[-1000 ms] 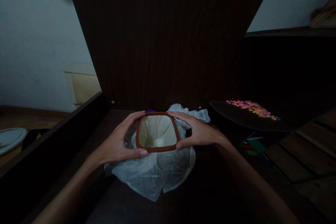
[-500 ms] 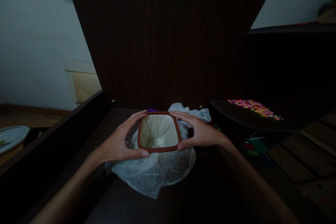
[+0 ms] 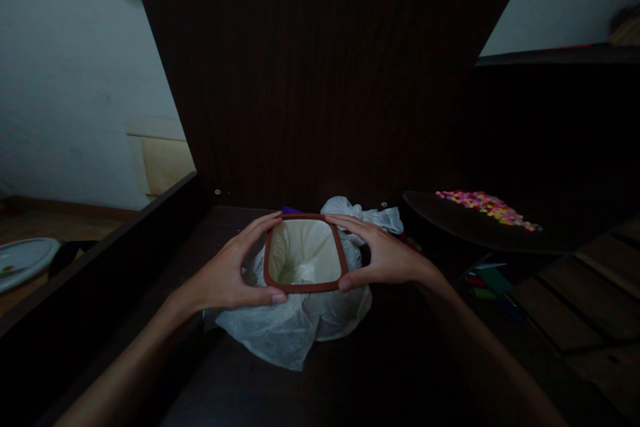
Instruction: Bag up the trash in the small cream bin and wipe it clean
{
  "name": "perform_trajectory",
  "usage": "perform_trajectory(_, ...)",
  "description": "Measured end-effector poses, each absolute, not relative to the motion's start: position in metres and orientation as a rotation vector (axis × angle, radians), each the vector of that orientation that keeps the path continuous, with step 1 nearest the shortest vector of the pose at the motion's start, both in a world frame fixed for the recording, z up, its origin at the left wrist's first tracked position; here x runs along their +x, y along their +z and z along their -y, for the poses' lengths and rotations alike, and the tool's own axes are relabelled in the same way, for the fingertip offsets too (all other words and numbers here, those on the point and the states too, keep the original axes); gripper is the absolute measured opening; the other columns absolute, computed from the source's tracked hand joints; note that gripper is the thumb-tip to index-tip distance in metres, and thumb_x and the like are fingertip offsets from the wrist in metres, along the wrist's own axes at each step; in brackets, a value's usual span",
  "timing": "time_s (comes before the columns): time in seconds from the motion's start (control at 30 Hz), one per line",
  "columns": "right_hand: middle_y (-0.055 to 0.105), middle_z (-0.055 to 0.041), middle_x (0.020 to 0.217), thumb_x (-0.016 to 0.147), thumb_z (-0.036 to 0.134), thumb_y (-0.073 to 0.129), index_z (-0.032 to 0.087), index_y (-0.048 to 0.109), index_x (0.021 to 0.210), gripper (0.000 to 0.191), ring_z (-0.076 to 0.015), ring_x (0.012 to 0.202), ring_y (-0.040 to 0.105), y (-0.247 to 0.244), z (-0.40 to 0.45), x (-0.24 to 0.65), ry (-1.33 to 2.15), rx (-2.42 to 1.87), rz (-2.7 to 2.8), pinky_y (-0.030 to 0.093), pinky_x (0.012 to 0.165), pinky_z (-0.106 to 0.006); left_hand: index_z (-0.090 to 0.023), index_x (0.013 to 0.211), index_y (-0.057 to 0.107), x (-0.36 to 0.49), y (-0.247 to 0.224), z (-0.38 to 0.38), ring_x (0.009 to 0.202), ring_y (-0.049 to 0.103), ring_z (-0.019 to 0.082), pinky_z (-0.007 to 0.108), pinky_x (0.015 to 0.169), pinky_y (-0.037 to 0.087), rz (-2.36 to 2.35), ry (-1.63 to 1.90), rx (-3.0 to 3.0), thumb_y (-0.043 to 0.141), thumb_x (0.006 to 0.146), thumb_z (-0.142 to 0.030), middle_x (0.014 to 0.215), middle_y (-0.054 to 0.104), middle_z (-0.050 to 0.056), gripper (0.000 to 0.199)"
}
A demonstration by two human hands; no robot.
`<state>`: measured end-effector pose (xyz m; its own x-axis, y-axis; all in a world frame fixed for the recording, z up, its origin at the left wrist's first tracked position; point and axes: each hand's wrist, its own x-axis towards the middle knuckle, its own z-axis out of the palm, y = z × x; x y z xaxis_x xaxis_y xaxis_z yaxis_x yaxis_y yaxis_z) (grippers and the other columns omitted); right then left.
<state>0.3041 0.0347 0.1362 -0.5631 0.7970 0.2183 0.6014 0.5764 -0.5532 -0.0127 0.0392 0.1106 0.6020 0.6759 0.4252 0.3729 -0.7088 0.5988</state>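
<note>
A small bin with a brown, rounded-square rim (image 3: 306, 288) stands on the dark wooden surface, its mouth facing me. A thin whitish plastic bag (image 3: 280, 332) lines the inside, passes under the rim and hangs loosely around the outside. My left hand (image 3: 235, 273) grips the rim's left side, thumb at the front corner and fingers at the back. My right hand (image 3: 385, 255) holds the right side the same way. The bin's body is hidden by the bag.
Behind the bin lies a crumpled white bag (image 3: 380, 217) against a tall dark panel (image 3: 320, 80). To the right, a rounded shelf (image 3: 450, 230) carries a pile of small colourful pieces (image 3: 493, 205). A low dark side board (image 3: 125, 240) runs along the left.
Both hands keep their hold on the rim. The bag's hanging front edge sits slightly higher, and the whole view has shifted a little.
</note>
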Motion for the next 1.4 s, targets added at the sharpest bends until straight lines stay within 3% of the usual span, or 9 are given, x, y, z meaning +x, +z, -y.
perform_trajectory(0.33,0.044,-0.0161,0.158,0.058,0.069,0.087,0.021,0.046,0.153,0.113,-0.036,0.145,0.043,0.135,-0.036,0.305,0.552,-1.131,2.363,0.031,0.122,-0.057,-0.029,0.152,0.036,-0.01,0.111,-0.041,0.145,0.042,0.039,0.062,0.12,0.034,-0.8,0.917,2.354,0.081,0.07,-0.066,0.158,0.041,0.014,0.1)
perform_trajectory(0.9,0.035,-0.0155,0.164,0.061,0.066,0.087,0.022,0.036,0.158,0.117,-0.0363,0.149,0.037,0.137,-0.028,0.301,0.67,-1.193,2.367,0.029,0.123,-0.056,-0.028,0.155,0.029,-0.007,0.101,-0.036,0.15,0.033,0.041,0.06,0.123,0.028,-0.78,0.941,2.336,0.081,0.074,-0.058,0.163,0.032,0.016,0.101)
perform_trajectory(1.13,0.034,-0.0159,0.164,0.064,0.065,0.085,0.023,0.036,0.158,0.114,-0.0361,0.151,0.032,0.144,-0.032,0.306,0.594,-1.155,2.459,0.029,0.123,-0.056,-0.025,0.156,0.028,-0.009,0.107,-0.035,0.152,0.029,0.041,0.062,0.124,0.026,-0.771,0.874,2.303,0.076,0.076,-0.064,0.165,0.026,0.017,0.101)
perform_trajectory(1.23,0.04,-0.0147,0.161,0.074,0.063,0.08,0.022,0.052,0.148,0.089,-0.0344,0.151,0.034,0.163,-0.032,0.301,0.477,-1.074,2.49,0.03,0.122,-0.054,-0.024,0.155,0.03,-0.007,0.109,-0.036,0.155,0.022,0.041,0.063,0.124,0.024,-0.765,0.883,2.261,0.065,0.083,-0.071,0.169,0.019,0.017,0.093)
perform_trajectory(1.33,0.062,-0.0124,0.142,0.093,0.05,0.066,0.019,0.065,0.132,0.05,-0.0266,0.132,0.057,0.181,-0.031,0.283,0.427,-0.906,2.5,0.042,0.113,-0.043,-0.025,0.154,0.031,-0.004,0.111,-0.039,0.155,0.02,0.04,0.063,0.124,0.022,-0.804,0.909,2.264,0.063,0.086,-0.068,0.17,0.016,0.016,0.087)
perform_trajectory(1.4,0.071,-0.0107,0.127,0.098,0.042,0.061,0.017,0.068,0.125,0.038,-0.0233,0.117,0.066,0.186,-0.033,0.264,0.445,-0.831,2.633,0.049,0.103,-0.037,-0.025,0.156,0.027,-0.002,0.112,-0.04,0.155,0.021,0.039,0.062,0.125,0.022,-0.828,0.874,2.3,0.069,0.084,-0.064,0.169,0.019,0.016,0.092)
